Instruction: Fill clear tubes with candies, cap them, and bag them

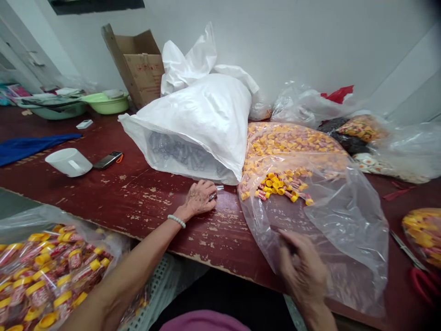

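Observation:
My left hand (201,198) rests on the dark red table with its fingers curled round a small clear tube (219,187). Just behind it lies a white sack (210,108), its mouth facing me and many clear tubes (186,154) inside. My right hand (305,266) is over the near edge of a large clear plastic bag (344,220); motion blurs its fingers, and I cannot tell whether they hold anything. Inside that bag are many small red-and-white patterned tubes with yellow caps (275,184).
At lower left, another bag holds yellow-capped tubes (37,294). A white cup (69,162) and a phone (108,159) are on the left of the table (151,202). Red-handled scissors (422,280) lie at right. A cardboard box (144,73) and green basin (105,104) stand behind.

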Motion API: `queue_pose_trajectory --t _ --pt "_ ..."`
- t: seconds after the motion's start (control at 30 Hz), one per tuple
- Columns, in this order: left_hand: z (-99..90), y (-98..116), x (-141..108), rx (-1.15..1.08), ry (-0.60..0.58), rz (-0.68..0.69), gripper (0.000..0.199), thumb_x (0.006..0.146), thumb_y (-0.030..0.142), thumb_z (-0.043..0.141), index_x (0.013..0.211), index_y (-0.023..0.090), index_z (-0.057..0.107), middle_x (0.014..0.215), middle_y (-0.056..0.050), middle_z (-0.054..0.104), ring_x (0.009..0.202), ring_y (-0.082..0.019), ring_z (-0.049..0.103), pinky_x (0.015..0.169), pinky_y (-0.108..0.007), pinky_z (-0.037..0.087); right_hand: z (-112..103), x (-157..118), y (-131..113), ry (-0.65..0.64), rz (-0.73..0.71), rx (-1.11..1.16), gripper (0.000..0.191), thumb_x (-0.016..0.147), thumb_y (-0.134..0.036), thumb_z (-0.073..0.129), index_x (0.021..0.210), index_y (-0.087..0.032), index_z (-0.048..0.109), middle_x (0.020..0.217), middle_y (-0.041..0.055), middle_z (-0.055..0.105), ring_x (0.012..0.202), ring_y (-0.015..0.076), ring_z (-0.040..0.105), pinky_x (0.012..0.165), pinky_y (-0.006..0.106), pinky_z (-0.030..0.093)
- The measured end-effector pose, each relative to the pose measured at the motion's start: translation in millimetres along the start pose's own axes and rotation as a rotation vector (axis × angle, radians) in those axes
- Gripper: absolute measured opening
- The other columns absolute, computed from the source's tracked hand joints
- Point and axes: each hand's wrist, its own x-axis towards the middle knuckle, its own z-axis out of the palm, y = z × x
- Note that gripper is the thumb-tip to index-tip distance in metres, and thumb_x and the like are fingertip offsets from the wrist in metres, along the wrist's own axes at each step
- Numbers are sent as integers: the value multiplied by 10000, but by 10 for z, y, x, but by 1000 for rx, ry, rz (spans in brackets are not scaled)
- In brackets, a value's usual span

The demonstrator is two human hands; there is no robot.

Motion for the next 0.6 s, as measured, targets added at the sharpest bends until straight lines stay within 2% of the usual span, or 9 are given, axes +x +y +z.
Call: queue_pose_trajectory --t 0.03,0.13,0.2,0.27,0.33,0.43,0.6 --pt "-2 80 -93 -13 -13 49 206 742 277 529 929 236 604 1114 -57 592 1022 -258 473 838 -395 395 148 59 -130 -43 -35 85 273 848 -131 469 1077 -232 579 961 63 651 889 180 628 783 315 531" --pt "7 259 -279 -69 -59 175 303 742 283 528 1037 235 580 1173 -68 566 1069 -265 471 894 -406 381 669 244 -365 -250 -139 227 486 837 -40 335 1269 -215 477 1200 105 582 1135 200 536 975 401 460" --pt "22 296 -335 -119 -46 174 462 727 277 538 1185 219 509 1262 -91 514 1151 -270 447 969 -401 349 993 333 -383 -326 -170 211 540 809 -37 340 1333 -142 417 1308 151 503 1224 232 458 1021 442 418" --pt "33 267 -368 -165 4 111 638 703 302 570 1305 189 393 1340 -119 451 1224 -274 408 1027 -395 307 1219 379 -335 -379 -179 153 541 792 -48 367 1330 -81 418 1312 181 492 1233 263 430 1034 466 391" --pt "32 201 -409 -192 53 45 769 678 376 619 1353 169 316 1361 -135 431 1244 -280 396 1053 -403 275 1328 390 -274 -420 -169 91 470 812 -75 384 1271 -62 484 1228 188 551 1168 278 463 1013 469 395" --pt "11 114 -507 -189 99 -24 889 625 491 681 1363 177 297 1361 -138 437 1236 -300 399 1064 -434 240 1340 373 -225 -435 -116 27 365 855 -112 389 1170 -97 571 1091 165 613 1040 265 517 948 444 426" --pt "-19 113 -675 -152 186 -94 877 634 567 673 1342 178 332 1337 -141 457 1212 -311 409 1044 -453 251 1254 376 -241 -276 -17 73 342 819 -120 441 1137 -156 561 1116 138 580 1066 242 508 935 407 422"
